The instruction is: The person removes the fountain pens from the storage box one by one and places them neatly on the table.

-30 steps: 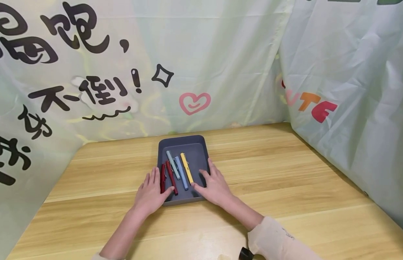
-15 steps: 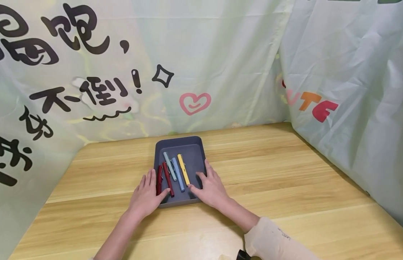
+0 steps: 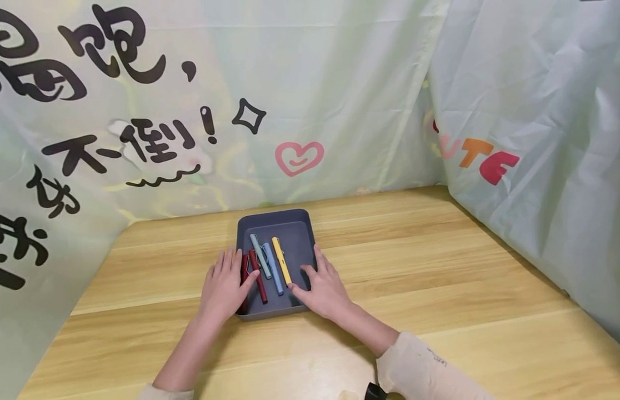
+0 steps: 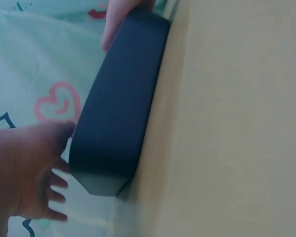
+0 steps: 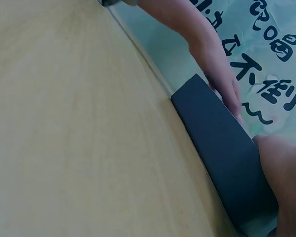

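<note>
A dark grey-blue rectangular tray (image 3: 299,236) lies on the wooden table in the head view. In it lie two dark red pens (image 3: 260,286), a grey-green pen (image 3: 260,255), a light blue pen (image 3: 273,269) and a yellow pen (image 3: 281,258), roughly side by side. My left hand (image 3: 222,289) rests at the tray's left rim, fingers straight, thumb reaching inward over the red pens. The left wrist view shows its spread fingers (image 4: 59,198) beside the tray wall. My right hand (image 3: 327,289) lies across the right rim, thumb near the yellow pen's lower end, other fingers extended along the outside.
The light wooden table (image 3: 420,266) extends on both sides of the tray. Printed cloth (image 3: 360,111) hangs along the back, left and right edges. A small black object (image 3: 375,391) is beside the right sleeve cuff (image 3: 410,361).
The tray with its pens has shifted slightly left, both hands moving along with it. Most recently my left hand's fingers and thumb have moved a little farther up the rim.
</note>
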Demonstrator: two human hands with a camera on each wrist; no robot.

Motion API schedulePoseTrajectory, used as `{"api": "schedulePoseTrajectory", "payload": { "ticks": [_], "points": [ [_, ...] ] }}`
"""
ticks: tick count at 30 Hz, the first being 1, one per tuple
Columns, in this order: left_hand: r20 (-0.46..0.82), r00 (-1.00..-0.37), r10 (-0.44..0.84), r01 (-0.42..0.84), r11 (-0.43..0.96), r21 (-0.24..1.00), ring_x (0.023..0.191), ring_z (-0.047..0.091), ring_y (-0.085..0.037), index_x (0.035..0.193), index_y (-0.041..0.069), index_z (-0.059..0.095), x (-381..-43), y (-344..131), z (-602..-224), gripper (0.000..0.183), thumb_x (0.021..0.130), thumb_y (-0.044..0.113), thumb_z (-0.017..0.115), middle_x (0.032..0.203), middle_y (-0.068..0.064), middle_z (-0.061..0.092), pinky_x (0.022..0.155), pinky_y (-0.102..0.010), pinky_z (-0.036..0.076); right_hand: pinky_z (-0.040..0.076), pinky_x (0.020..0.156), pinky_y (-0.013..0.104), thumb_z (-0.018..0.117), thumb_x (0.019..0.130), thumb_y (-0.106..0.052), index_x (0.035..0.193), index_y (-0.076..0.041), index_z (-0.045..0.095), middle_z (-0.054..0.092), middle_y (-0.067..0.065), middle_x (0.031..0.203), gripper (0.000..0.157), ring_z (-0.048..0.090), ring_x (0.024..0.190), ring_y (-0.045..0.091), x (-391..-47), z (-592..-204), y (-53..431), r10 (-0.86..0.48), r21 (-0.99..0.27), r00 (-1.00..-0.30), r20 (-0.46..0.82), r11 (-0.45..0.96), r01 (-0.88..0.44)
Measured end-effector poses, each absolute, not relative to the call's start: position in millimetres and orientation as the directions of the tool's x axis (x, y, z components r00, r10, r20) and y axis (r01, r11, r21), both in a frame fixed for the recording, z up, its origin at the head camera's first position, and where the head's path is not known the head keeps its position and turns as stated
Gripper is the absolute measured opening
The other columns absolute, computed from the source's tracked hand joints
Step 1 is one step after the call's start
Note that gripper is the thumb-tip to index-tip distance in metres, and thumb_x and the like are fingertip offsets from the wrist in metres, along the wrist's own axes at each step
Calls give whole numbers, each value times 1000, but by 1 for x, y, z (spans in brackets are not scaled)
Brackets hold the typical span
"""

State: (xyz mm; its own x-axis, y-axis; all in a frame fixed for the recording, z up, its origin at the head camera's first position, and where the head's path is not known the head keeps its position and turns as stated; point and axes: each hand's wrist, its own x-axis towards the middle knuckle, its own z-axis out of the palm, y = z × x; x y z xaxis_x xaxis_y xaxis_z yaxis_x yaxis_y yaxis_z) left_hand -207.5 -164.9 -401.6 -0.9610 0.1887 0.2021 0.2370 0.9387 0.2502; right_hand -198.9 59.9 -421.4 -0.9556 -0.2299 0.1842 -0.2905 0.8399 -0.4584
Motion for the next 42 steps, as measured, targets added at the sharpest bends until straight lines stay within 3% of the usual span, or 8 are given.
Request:
{"api": "schedulePoseTrajectory", "payload": {
  "ticks": [5, 9, 17, 21, 24, 30, 36, 42],
  "points": [
    [250, -935, 250, 313, 913, 260, 135, 3, -39, 139, -4, 33, -233, -170, -404, 66, 94, 42, 47, 147, -24, 18, 105, -54, 11, 29, 99, 53, 52, 84, -55, 122, -8, 59, 9, 15, 151, 61, 23, 130, 39, -200, -421, 59, -236, -457, -954, 186, 838, -297],
    [193, -945, 263, 310, 909, 280, 136, -4, -37, 142, -3, 28, -243, -174, -411, 69, 95, 44, 43, 149, -22, 12, 106, -53, 7, 30, 98, 55, 53, 84, -53, 122, -7, 58, 10, 17, 150, 60, 20, 132, 39, -200, -421, 60, -246, -463, -950, 191, 831, -308],
    [121, -962, 244, 271, 898, 348, 135, -4, -37, 144, -1, 22, -246, -175, -417, 72, 95, 48, 39, 150, -20, 6, 105, -54, 7, 24, 100, 56, 58, 83, -49, 128, -7, 53, 14, 19, 149, 62, 14, 133, 40, -202, -417, 63, -264, -480, -936, 233, 806, -347],
    [81, -968, 237, 250, 898, 362, 135, -5, -38, 145, 0, 21, -245, -176, -418, 73, 95, 50, 39, 151, -19, 3, 105, -56, 8, 24, 100, 56, 67, 79, -38, 127, -7, 53, 26, 20, 145, 58, 18, 132, 39, -206, -412, 64, -292, -507, -899, 327, 749, -428],
    [71, -970, 232, 241, 896, 373, 135, -3, -39, 145, 1, 21, -245, -175, -418, 74, 94, 51, 39, 151, -19, 3, 104, -57, 9, 31, 98, 52, 70, 78, -25, 124, -7, 54, 40, 17, 137, 52, 32, 127, 35, -212, -404, 60, -317, -555, -868, 381, 673, -489],
    [63, -971, 229, 235, 891, 389, 135, -4, -39, 145, 2, 22, -247, -172, -417, 73, 95, 52, 36, 151, -18, 2, 104, -57, 9, 49, 78, 35, 66, 83, -6, 118, -1, 58, 56, 16, 108, 36, 58, 93, 26, -232, -393, 45, -353, -723, -892, 281, 533, -439],
    [64, -970, 234, 239, 885, 400, 135, -4, -39, 145, 2, 23, -248, -172, -417, 68, 96, 49, 34, 151, -18, 2, 104, -57, 9, 47, 74, 32, 66, 83, -5, 113, 0, 61, 58, 12, 96, 31, 57, 86, 23, -247, -400, 34, -329, -756, -937, 116, 583, -298],
    [63, -970, 234, 239, 886, 397, 135, -3, -40, 145, 2, 23, -248, -175, -417, 68, 97, 49, 32, 151, -17, 1, 104, -57, 10, 46, 69, 30, 70, 78, -5, 111, -3, 63, 55, 10, 93, 33, 56, 79, 20, -252, -409, 28, -322, -745, -942, 95, 605, -282]
  ]
}}
